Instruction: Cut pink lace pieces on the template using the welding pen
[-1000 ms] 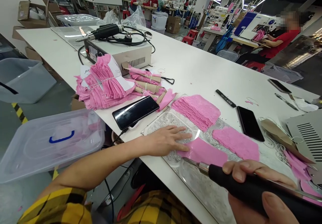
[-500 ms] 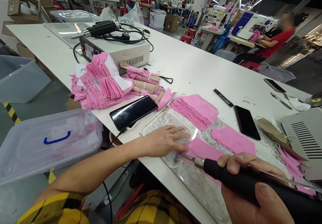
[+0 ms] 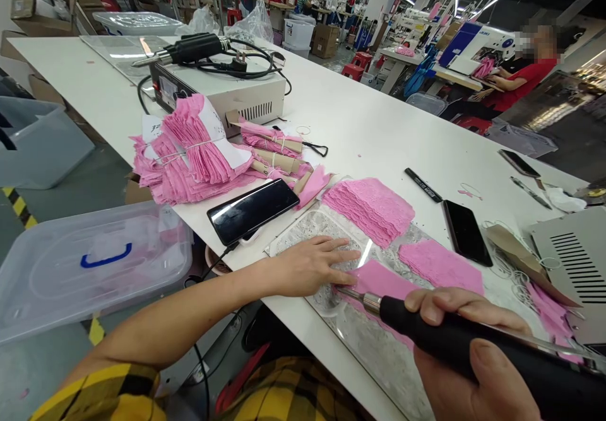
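Observation:
My right hand (image 3: 473, 345) is wrapped round a black handheld tool (image 3: 426, 329) with a thin metal tip, like an ultrasonic cutter or hot knife. Its tip touches the left end of a pink fabric piece (image 3: 383, 282) on a scuffed clear plate (image 3: 315, 225). My left hand (image 3: 315, 263) lies flat with fingers spread, its fingertips at that fabric's left edge. Beyond it sits a stack of pink fabric pieces (image 3: 372, 206), and to the right a smaller pink pile (image 3: 440, 263).
Tied pink bundles (image 3: 194, 149) lie at the left beside a phone (image 3: 253, 209). Behind them stands a grey control box (image 3: 255, 96) with another black tool on top. A second phone (image 3: 466, 231) and a marker (image 3: 423, 184) lie at the right. A lidded plastic bin (image 3: 95, 269) stands below the table.
The view has shifted very slightly. Both hands, the tool and the pink fabric stay almost in place.

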Motion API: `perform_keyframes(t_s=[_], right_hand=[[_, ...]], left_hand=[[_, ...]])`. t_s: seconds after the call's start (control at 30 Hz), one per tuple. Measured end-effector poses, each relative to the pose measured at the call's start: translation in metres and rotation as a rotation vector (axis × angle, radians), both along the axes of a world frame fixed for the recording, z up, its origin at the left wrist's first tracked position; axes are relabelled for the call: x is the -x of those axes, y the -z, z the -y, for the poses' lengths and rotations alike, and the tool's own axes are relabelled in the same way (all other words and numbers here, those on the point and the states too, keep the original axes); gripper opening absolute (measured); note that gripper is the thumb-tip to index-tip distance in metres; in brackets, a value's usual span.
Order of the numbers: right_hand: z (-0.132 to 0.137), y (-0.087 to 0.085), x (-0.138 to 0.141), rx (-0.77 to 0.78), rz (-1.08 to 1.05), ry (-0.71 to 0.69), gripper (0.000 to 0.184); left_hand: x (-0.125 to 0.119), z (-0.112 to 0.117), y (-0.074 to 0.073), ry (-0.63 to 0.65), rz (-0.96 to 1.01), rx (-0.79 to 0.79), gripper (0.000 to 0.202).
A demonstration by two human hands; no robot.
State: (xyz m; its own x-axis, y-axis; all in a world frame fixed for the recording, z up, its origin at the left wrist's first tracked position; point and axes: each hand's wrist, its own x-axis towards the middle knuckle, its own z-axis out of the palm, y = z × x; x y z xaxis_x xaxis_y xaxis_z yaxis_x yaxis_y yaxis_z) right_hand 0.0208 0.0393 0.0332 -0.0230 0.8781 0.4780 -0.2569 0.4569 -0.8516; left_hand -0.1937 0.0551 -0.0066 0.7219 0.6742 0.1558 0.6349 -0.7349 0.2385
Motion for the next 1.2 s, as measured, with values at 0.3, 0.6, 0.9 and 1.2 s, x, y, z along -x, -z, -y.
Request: perform_keyframes(t_s=[0.3,0.6,0.9,1.2], right_hand=[[-0.003,-0.002,0.003,-0.035,-0.035,0.048,0.01],[-0.011,0.002,0.004,-0.02,-0.091,0.115,0.012],[-0.012,0.004,0.008,-0.035,-0.089,0.082,0.011],[-0.009,0.004,0.007,-0.018,-0.052,0.067,0.008]], left_hand=[[0.005,0.002,0.009,-0.1,0.189,-0.092,0.054],[0.009,0.028,0.021,-0.176,0.385,-0.293,0.051],[0.009,0.028,0.026,-0.174,0.312,-0.294,0.049],[0.01,0.029,0.026,-0.179,0.261,-0.284,0.051]])
